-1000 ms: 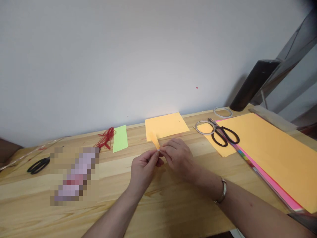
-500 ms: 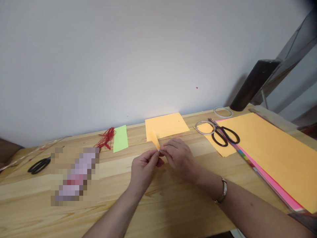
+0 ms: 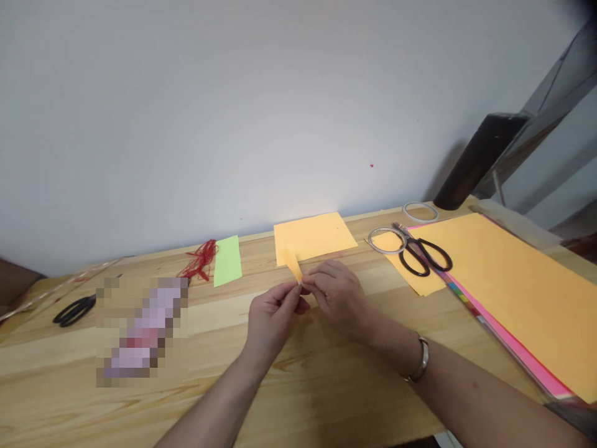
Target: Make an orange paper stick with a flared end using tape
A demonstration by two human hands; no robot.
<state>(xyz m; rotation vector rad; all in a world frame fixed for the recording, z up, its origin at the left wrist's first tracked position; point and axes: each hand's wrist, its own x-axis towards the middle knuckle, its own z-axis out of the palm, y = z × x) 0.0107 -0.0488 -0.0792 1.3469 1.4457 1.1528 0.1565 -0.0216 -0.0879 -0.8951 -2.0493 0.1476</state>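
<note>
Between my two hands, above the middle of the wooden table point(image 3: 209, 398), is a small piece of orange paper point(image 3: 293, 266), narrow at its near end and wider at the far end. My left hand point(image 3: 275, 311) pinches the narrow end between thumb and fingers. From the other side my right hand point(image 3: 338, 295), with a silver bangle on the wrist, pinches the same end. The fingertips meet there and partly hide a whitish spot on the paper. Just beyond the hands lies a flat orange sheet point(image 3: 321, 233) by the wall.
Right of my hands are black-handled scissors point(image 3: 436, 254), a tape roll point(image 3: 387, 249), another roll point(image 3: 420, 221) and a stack of coloured paper point(image 3: 522, 292). A black cylinder point(image 3: 480, 162) stands behind. Leftward lie green paper point(image 3: 227, 261), red string point(image 3: 200, 260), more scissors point(image 3: 74, 311) and a blurred object point(image 3: 149, 330).
Almost nothing differs. Both hands keep their pinch on the orange paper in the same place, and the whole view has shifted very slightly.
</note>
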